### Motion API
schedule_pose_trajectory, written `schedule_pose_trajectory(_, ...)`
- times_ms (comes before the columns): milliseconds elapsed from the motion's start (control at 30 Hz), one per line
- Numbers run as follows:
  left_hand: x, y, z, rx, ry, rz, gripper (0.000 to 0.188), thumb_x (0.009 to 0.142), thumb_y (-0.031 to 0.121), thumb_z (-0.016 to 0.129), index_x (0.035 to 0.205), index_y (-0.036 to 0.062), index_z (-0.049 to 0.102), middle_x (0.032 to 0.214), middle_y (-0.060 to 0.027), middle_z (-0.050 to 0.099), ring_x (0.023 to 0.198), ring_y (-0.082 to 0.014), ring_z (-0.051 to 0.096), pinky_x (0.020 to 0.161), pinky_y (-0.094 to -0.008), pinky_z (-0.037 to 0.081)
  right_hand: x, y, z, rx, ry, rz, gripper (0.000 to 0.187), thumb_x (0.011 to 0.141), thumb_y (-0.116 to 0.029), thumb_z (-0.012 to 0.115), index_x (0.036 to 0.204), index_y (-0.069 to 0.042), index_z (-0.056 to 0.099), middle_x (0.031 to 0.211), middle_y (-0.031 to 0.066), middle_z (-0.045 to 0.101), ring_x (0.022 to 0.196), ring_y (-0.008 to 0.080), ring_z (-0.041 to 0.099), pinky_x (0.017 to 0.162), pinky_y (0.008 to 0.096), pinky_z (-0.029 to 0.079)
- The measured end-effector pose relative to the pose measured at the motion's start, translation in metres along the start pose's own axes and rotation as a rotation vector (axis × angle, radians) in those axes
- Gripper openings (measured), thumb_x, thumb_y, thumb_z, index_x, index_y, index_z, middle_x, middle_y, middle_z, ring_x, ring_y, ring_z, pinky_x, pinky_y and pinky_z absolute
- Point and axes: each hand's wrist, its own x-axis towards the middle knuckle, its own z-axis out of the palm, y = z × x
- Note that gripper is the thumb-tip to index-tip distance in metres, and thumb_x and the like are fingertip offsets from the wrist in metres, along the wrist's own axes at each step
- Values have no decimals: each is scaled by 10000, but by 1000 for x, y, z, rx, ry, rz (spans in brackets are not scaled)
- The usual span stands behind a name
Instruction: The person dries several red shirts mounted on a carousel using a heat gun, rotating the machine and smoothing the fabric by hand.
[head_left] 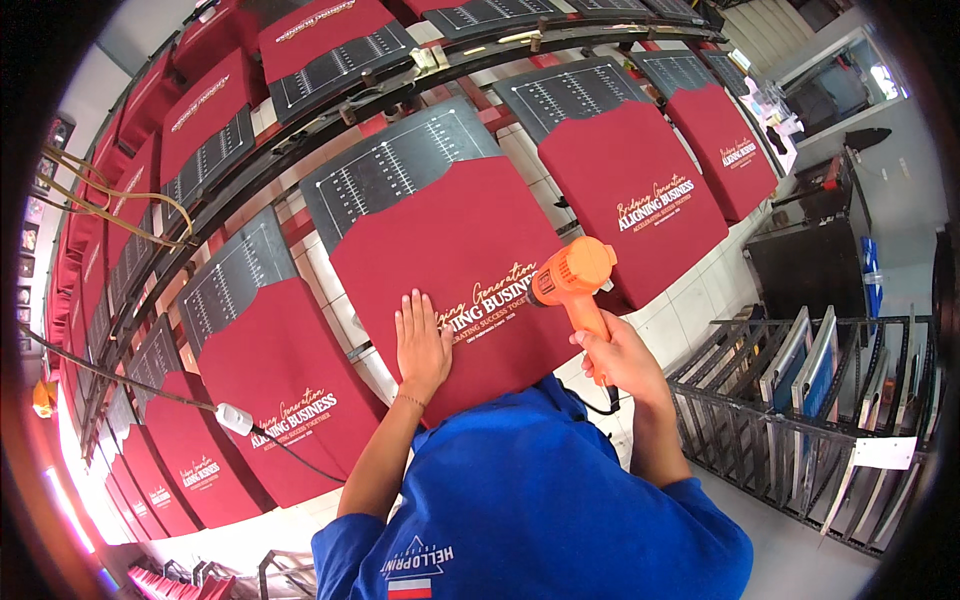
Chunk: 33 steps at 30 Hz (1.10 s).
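Note:
A dark red T-shirt (420, 245) lies stretched over a black printing board (400, 170) marked with white ruler lines. White and gold lettering is printed across the shirt. My left hand (422, 345) rests flat on the fabric, fingers stretched out, beside the left end of the print. In my right hand (622, 357) is an orange heat gun (580, 268), gripped by its handle. Its dark nozzle points left, over the right part of the lettering, and hides some of it.
More boards with red shirts stand on both sides, such as the right shirt (640, 180) and left shirt (285, 370). A white plug connector (234, 418) hangs on a cable at the left. A black metal rack (740, 440) holding framed screens (815, 365) stands right.

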Motion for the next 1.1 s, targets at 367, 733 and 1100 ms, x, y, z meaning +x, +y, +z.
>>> schedule_pose_trajectory(367,-75,6,0,-40,-148,78,703,932,359,520,1446,-67,299,1539,-226,256,1439,-373,216,1184,-474,161,5,6,3,107,4,-58,280,934,-167,602,1156,-17,519,784,7,549,581,74,546,506,237,473)
schedule_pose_trajectory(733,-113,-1,-4,-149,-132,177,683,881,249,615,1438,-31,337,1510,-228,312,1436,-391,222,1175,-516,166,19,-8,32,228,-157,-57,342,925,-176,632,1198,-12,508,867,19,585,655,81,559,548,230,479)
schedule_pose_trajectory(1100,-289,-189,-76,597,217,-1269,895,828,279,662,1538,115,142,1576,-219,133,1423,-425,211,1132,-559,208,-9,6,122,481,-550,29,617,916,-91,593,1462,-92,308,945,70,605,619,97,583,490,240,477)
